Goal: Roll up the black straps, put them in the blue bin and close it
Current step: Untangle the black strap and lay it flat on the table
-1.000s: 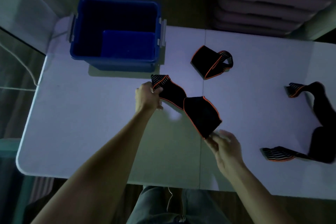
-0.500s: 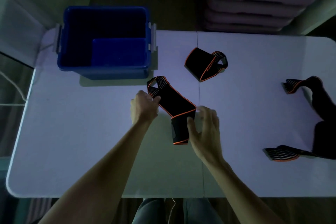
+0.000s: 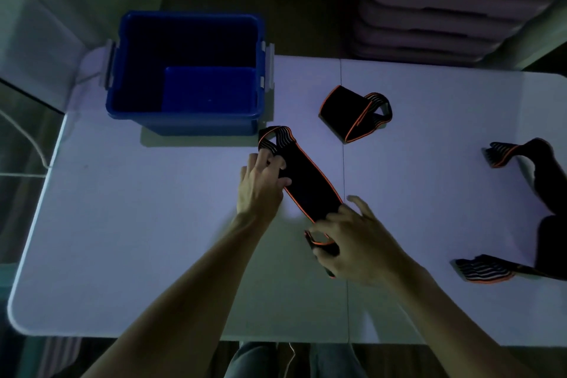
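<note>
A black strap with orange edging (image 3: 310, 187) lies stretched diagonally on the white table (image 3: 147, 233). My left hand (image 3: 260, 187) pinches it near its striped far end. My right hand (image 3: 352, 242) is closed on its near end, which curls into a small roll under my fingers. A second strap (image 3: 352, 113) lies folded further back. A third, long strap (image 3: 549, 193) snakes along the right edge. The open blue bin (image 3: 187, 120) stands at the back left, nothing visible inside; its lid is not visible.
Grey latch handles stick out on both sides of the bin. A stack of pale moulded items (image 3: 445, 0) rises behind the table's far edge. A seam runs across the tabletop near the strap. My knees show below the near edge.
The strap went from bent in the middle to stretched straight. My right hand has moved onto its near end and started curling it; my left hand stays on the far end.
</note>
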